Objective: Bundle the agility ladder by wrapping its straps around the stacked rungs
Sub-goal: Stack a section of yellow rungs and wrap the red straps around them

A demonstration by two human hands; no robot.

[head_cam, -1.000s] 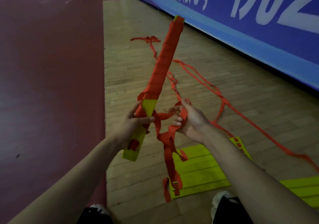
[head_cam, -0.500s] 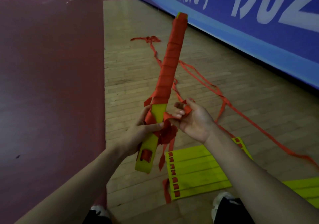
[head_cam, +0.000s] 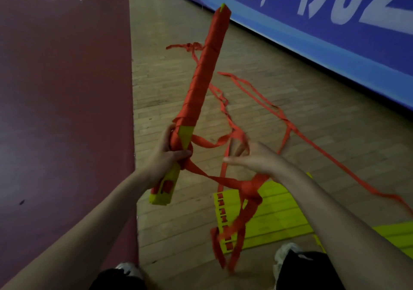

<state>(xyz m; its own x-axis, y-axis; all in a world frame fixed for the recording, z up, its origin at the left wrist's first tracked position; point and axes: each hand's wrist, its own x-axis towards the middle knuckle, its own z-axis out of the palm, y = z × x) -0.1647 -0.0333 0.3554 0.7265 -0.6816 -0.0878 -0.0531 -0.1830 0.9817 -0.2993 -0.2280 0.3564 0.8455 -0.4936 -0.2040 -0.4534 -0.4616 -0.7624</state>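
the left grip point(head_cam: 166, 158) is clenched around the lower part of the rung bundle point(head_cam: 202, 77). the bundle tilts up and away above the wooden floor point(head_cam: 301, 120) and is mostly wound in red. the right grip point(head_cam: 257, 160), just beside it, grasps the loose strap point(head_cam: 210, 143) stretched from the bundle, though blur hides the fingers. more yellow rungs point(head_cam: 277, 213) lie on the floor below.

Rung bundle point(head_cam: 201, 84): yellow, spiralled in orange-red strap. Loose straps point(head_cam: 223, 179): orange-red. Flat rungs point(head_cam: 274, 213): yellow-green — red tabs along one edge. Banner point(head_cam: 335, 32): blue, white lettering. Floor point(head_cam: 169, 88) — maroon beside pale wood planks.
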